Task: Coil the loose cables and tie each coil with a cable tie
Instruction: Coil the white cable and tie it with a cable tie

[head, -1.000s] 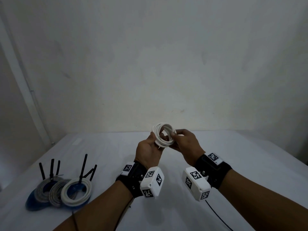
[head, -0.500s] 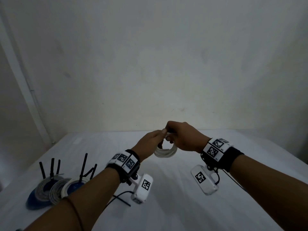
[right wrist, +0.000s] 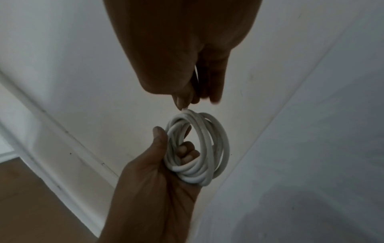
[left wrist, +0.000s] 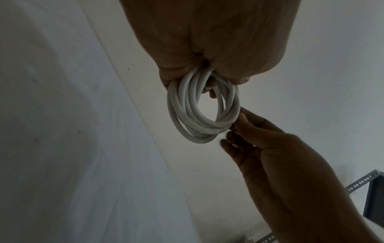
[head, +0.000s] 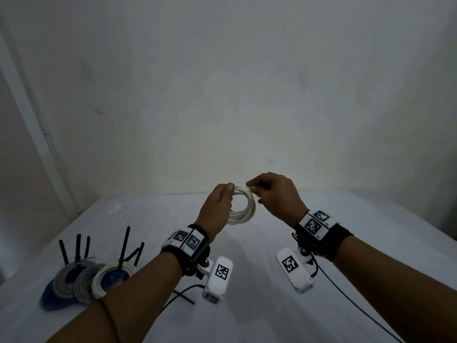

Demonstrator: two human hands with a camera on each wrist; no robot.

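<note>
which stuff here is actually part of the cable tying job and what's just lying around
Part of the job:
white cable coil
left hand, gripping it
right hand, pinching its end
tied coils
loose black tie

Lying about:
metal bracket

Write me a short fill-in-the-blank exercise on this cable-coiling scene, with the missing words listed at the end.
1. The left hand grips a coil of cable whose colour is ____.
2. The right hand pinches the coil at its ____ edge.
3. The finished coils lie on the table to the person's ____.
4. The ties sticking up from them are ____ in colour.

Missing words: white; top; left; black
</note>
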